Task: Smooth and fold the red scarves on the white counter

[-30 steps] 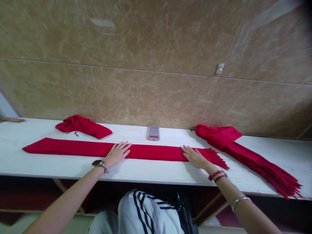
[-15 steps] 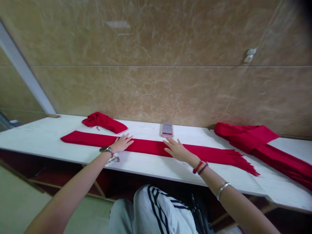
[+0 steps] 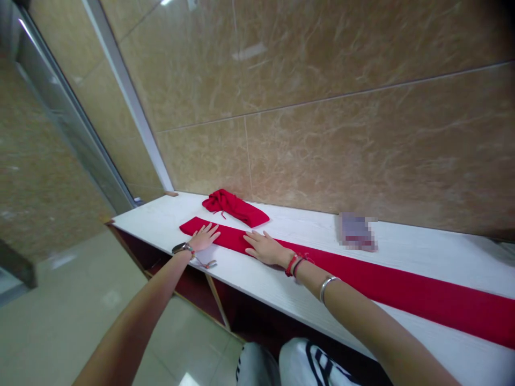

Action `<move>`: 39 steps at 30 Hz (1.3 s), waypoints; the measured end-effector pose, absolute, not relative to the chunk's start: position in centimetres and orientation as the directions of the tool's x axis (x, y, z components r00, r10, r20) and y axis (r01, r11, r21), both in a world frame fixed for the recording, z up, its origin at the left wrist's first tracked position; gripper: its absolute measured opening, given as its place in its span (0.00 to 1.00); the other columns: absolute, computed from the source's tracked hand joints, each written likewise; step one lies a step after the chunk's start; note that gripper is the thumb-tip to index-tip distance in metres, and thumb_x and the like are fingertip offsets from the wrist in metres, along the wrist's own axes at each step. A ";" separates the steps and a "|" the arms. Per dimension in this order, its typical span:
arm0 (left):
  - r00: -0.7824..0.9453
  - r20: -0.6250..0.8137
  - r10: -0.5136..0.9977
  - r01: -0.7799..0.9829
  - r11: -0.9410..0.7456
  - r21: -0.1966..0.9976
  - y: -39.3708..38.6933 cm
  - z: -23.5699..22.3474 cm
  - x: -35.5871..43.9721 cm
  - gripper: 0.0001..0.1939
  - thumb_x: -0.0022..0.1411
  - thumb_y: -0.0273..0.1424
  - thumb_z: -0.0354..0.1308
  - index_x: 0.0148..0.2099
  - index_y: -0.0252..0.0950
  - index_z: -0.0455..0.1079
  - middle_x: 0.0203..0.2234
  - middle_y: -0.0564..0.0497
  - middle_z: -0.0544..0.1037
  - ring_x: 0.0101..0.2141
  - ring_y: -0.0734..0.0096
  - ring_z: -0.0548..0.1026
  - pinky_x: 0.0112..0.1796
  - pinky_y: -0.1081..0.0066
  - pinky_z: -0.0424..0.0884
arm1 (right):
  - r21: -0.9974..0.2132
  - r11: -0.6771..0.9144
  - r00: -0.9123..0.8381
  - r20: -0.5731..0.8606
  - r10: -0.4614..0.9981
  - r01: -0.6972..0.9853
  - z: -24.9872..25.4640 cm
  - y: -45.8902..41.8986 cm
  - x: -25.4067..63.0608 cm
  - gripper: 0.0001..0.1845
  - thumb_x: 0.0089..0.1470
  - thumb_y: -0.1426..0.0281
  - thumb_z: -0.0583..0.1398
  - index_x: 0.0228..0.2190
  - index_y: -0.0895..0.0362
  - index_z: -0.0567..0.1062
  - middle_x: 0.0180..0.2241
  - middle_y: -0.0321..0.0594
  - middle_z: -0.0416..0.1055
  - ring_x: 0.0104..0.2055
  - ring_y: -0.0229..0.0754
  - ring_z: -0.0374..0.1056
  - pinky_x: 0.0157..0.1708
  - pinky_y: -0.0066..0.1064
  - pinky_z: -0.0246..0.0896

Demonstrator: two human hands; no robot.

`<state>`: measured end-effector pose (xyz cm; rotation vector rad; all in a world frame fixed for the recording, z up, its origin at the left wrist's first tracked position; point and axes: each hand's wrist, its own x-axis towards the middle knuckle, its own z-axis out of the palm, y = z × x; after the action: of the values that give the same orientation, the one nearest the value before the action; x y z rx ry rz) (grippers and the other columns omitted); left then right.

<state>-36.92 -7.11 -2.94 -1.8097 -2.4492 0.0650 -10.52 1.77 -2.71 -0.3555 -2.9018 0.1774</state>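
Both hands, left (image 3: pixel 204 237) and right (image 3: pixel 265 248), lie flat, fingers spread, on the long red cloth (image 3: pixel 362 271); bunched-up red one (image 3: pixel 235 206) just past them.

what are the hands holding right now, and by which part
Nothing is held: the left hand and right hand lie flat, palms down, on the long red cloth, fingers spread rather than closed around it.
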 end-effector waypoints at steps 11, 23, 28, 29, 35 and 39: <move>-0.650 0.080 0.756 0.759 0.650 0.020 -7.5 -2.8 -42.6 0.28 0.62 0.45 0.39 0.62 0.42 0.51 0.62 0.43 0.49 0.60 0.47 0.47 0.52 0.43 0.49 | -0.192 0.962 -0.962 0.155 0.226 0.195 -3.3 2.3 -17.3 0.29 0.60 0.59 0.41 0.58 0.59 0.55 0.61 0.46 0.48 0.62 0.48 0.43 0.57 0.49 0.41; -0.690 0.295 0.662 0.719 0.576 0.389 -8.1 2.0 -44.1 0.17 0.54 0.33 0.53 0.44 0.31 0.71 0.38 0.46 0.78 0.39 0.66 0.75 0.40 0.74 0.68 | -0.246 0.960 -0.912 0.351 0.214 0.131 -3.4 2.0 -17.0 0.21 0.57 0.68 0.50 0.50 0.64 0.67 0.54 0.53 0.62 0.58 0.48 0.53 0.56 0.42 0.45; -0.537 0.443 0.718 0.829 0.350 0.437 -7.5 5.0 -38.7 0.17 0.52 0.32 0.56 0.45 0.34 0.71 0.40 0.49 0.77 0.40 0.67 0.74 0.43 0.71 0.68 | -0.671 0.737 -0.781 0.419 0.464 0.078 -1.8 2.2 -15.6 0.16 0.50 0.76 0.55 0.43 0.63 0.72 0.47 0.50 0.69 0.51 0.45 0.61 0.54 0.36 0.50; -0.503 0.462 0.731 0.845 0.304 0.439 -7.3 5.6 -37.2 0.17 0.51 0.32 0.57 0.45 0.34 0.71 0.40 0.49 0.77 0.40 0.68 0.74 0.43 0.71 0.68 | -0.723 0.686 -0.752 0.403 0.522 0.088 -1.3 2.3 -15.2 0.16 0.51 0.76 0.54 0.42 0.63 0.72 0.47 0.51 0.69 0.51 0.45 0.62 0.53 0.36 0.50; -0.241 0.561 0.792 0.907 -0.022 0.420 -6.1 7.8 -26.5 0.18 0.49 0.27 0.60 0.44 0.32 0.70 0.36 0.48 0.77 0.38 0.67 0.74 0.41 0.69 0.69 | -0.942 0.332 -0.679 0.217 0.701 0.042 1.9 2.6 -10.9 0.19 0.59 0.66 0.45 0.38 0.62 0.71 0.36 0.47 0.74 0.37 0.40 0.70 0.38 0.32 0.65; -0.112 0.543 0.832 0.893 -0.155 0.422 -5.4 6.6 -19.0 0.20 0.48 0.25 0.60 0.47 0.33 0.68 0.34 0.48 0.76 0.36 0.68 0.74 0.40 0.69 0.70 | -0.976 -0.149 -0.650 -0.008 0.760 -0.162 2.8 2.6 -6.4 0.15 0.58 0.66 0.49 0.30 0.61 0.71 0.26 0.43 0.73 0.27 0.36 0.69 0.32 0.29 0.66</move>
<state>-19.01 -5.40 6.58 -2.0350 -1.9857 -1.1257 -6.43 2.57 2.81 -0.6927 -1.4845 1.8636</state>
